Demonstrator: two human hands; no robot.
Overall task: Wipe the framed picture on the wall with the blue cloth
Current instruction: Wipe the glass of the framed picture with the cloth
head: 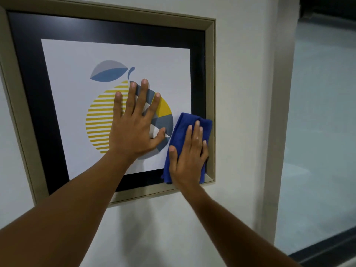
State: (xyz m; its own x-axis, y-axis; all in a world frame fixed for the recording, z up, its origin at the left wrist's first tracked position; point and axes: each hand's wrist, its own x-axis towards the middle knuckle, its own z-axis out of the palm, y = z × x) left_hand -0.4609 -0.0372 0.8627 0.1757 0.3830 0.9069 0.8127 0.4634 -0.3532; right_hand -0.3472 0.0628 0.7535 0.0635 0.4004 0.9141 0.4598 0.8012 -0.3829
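Note:
The framed picture (210, 74) hangs on a pale wall, with a beige frame, a black border and a print of a yellow, grey and blue fruit. My left hand (134, 124) lies flat on the glass over the fruit, fingers spread, holding nothing. My right hand (189, 157) presses the folded blue cloth (185, 124) flat against the picture's lower right corner. The cloth reaches the frame's right inner edge and hangs down over the black border.
The pale wall (240, 112) ends in a vertical corner trim (279, 112) right of the frame. Beyond it lies a grey floor (323, 112) with a dark strip at the lower right.

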